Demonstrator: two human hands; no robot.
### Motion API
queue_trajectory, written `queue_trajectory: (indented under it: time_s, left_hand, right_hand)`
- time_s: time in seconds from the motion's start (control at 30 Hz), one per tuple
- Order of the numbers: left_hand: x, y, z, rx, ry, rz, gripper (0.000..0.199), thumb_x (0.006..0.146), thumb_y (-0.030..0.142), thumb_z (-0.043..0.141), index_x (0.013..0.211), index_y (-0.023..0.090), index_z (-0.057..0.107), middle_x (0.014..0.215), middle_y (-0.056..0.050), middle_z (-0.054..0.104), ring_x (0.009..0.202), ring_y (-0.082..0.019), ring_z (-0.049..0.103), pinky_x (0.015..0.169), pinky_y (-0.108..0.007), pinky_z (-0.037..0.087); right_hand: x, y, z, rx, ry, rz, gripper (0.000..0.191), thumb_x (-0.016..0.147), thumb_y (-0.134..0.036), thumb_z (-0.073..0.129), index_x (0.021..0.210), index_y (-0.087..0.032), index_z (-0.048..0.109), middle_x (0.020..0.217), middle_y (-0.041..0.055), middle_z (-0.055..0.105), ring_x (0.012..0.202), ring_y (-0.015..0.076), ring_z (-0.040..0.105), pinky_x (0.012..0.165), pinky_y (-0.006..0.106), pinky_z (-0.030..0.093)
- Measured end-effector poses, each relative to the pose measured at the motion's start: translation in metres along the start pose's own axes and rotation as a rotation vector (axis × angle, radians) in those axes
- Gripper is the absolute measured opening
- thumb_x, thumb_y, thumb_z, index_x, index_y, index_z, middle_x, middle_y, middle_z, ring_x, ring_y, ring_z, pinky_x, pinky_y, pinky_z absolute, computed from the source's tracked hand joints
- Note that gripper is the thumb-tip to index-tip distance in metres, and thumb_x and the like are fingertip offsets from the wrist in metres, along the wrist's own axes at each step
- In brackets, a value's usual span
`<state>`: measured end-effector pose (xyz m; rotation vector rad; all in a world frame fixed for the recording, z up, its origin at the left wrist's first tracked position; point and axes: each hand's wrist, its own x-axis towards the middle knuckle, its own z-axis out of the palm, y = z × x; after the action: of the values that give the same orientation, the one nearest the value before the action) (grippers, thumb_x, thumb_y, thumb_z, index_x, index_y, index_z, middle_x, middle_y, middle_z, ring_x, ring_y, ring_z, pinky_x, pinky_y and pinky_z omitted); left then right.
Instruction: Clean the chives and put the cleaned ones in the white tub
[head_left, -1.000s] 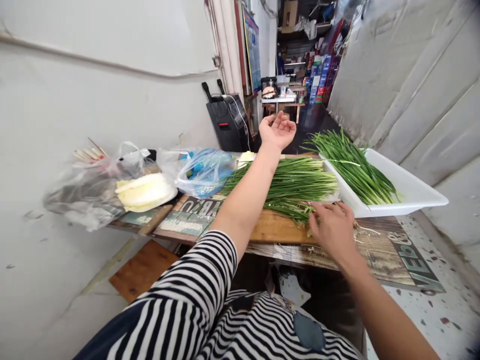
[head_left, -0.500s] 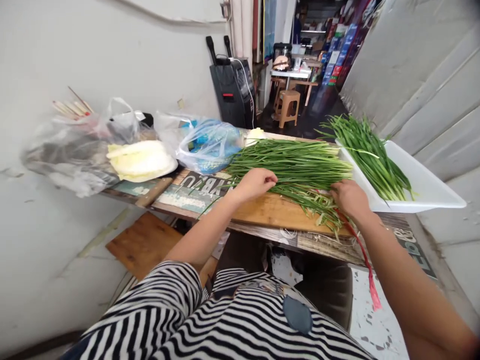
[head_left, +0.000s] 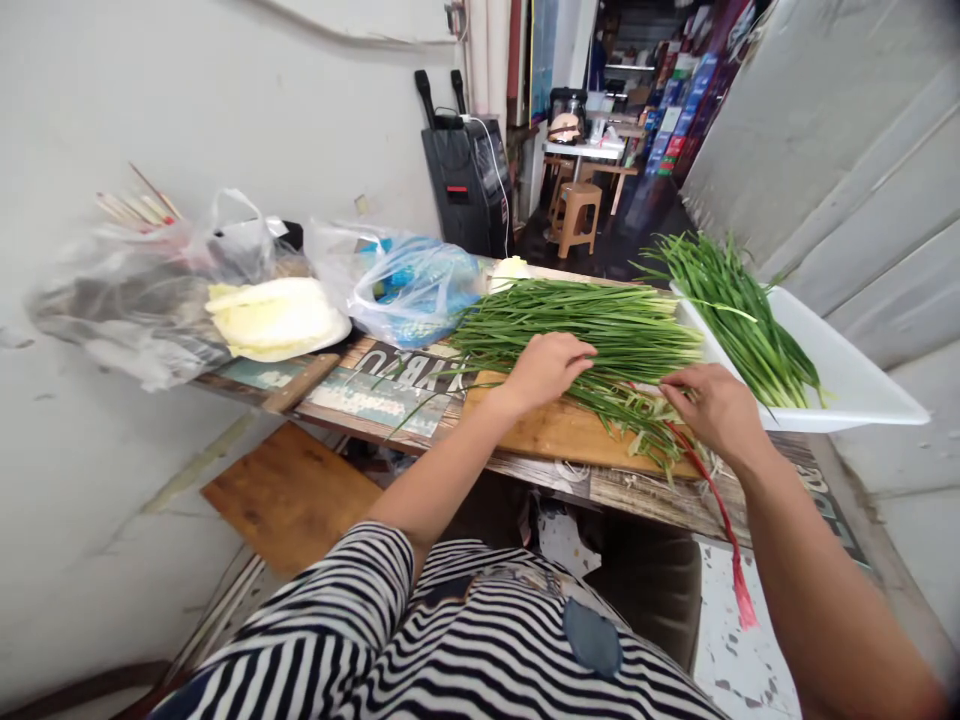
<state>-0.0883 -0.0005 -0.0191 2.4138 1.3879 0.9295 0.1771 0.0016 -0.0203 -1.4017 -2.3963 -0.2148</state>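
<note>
Handling the green stalks [head_left: 600, 312] seems the step in hand; the next move calls for a light touch. They lie along the back edge of the board [head_left: 547, 436]. The left hand [head_left: 546, 370] curls over them, its fingers loosely together. By the near corner of the white tray [head_left: 862, 370], the right hand's [head_left: 720, 408] thumb and forefinger nearly meet; I can't tell whether they grip anything.

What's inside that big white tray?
Long green leafy stalks lie in the left part of the white tray, some tips poking past its rim. The right part shows bare. I can't see the tray's bottom under the stalks, because they cover it.
</note>
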Motion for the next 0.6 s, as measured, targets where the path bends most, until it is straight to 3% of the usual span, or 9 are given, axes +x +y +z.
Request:
queue_trajectory:
  time_s: [0.1,0.2,0.3,0.37,0.43,0.47,0.6]
  left_hand:
    - [0.016,0.021,0.018,0.027,-0.124,0.145,0.029,0.094,0.032,0.052,0.116,0.021,0.068,0.118,-0.006,0.070,0.111,-0.020,0.060,0.097,-0.035,0.038]
    - [0.020,0.036,0.036,0.014,-0.251,0.245,0.031,0.097,0.033,0.047,0.119,0.022,0.066,0.115,-0.005,0.071,0.109,-0.019,0.061,0.093,-0.034,0.037]
    - [0.016,0.035,0.044,0.032,-0.334,0.314,0.030,0.098,0.031,0.043,0.102,0.020,0.070,0.103,-0.006,0.073,0.101,-0.019,0.063,0.086,-0.032,0.039]
    - [0.010,0.027,0.043,0.052,-0.322,0.317,0.031,0.097,0.029,0.043,0.089,0.018,0.071,0.095,-0.008,0.073,0.095,-0.021,0.064,0.082,-0.035,0.042]
    - [0.003,0.018,0.037,0.014,-0.221,0.280,0.028,0.095,0.027,0.045,0.084,0.020,0.070,0.088,-0.008,0.072,0.087,-0.023,0.065,0.080,-0.038,0.045]
    - [-0.002,0.014,0.033,-0.047,-0.113,0.255,0.025,0.094,0.027,0.047,0.084,0.022,0.069,0.085,-0.006,0.072,0.083,-0.023,0.065,0.078,-0.040,0.047]
    - [-0.014,0.017,0.003,-0.314,0.497,0.168,0.017,0.094,0.031,0.048,0.098,0.031,0.065,0.083,0.000,0.069,0.074,-0.018,0.064,0.071,-0.038,0.054]
  right_hand:
    - [-0.017,-0.012,-0.006,0.174,0.112,0.039,0.028,0.089,-0.036,0.051,0.088,-0.018,0.072,0.086,0.0087,0.071,0.087,0.0232,0.062,0.082,0.035,0.046]
    - [-0.032,-0.021,-0.005,0.272,0.184,0.121,0.030,0.089,-0.041,0.052,0.087,-0.019,0.072,0.086,0.0084,0.072,0.083,0.0221,0.065,0.079,0.034,0.049]
    - [-0.047,-0.018,-0.002,0.332,0.135,0.224,0.034,0.086,-0.048,0.055,0.081,-0.020,0.073,0.079,0.0068,0.073,0.072,0.0201,0.065,0.067,0.031,0.048]
    - [-0.055,-0.009,-0.003,0.353,0.077,0.292,0.038,0.085,-0.052,0.055,0.077,-0.020,0.074,0.070,0.0045,0.072,0.060,0.0177,0.062,0.058,0.028,0.045]
    - [-0.057,0.001,-0.004,0.296,0.080,0.335,0.041,0.087,-0.053,0.052,0.078,-0.019,0.075,0.067,0.0044,0.071,0.056,0.0172,0.060,0.056,0.028,0.042]
    - [-0.055,0.005,-0.004,0.233,0.100,0.339,0.042,0.089,-0.051,0.050,0.079,-0.019,0.075,0.069,0.0057,0.072,0.059,0.0181,0.061,0.057,0.029,0.042]
    - [-0.025,0.013,0.000,-0.031,0.069,0.242,0.037,0.094,-0.036,0.043,0.086,-0.015,0.073,0.083,0.0121,0.072,0.079,0.0234,0.062,0.070,0.032,0.042]
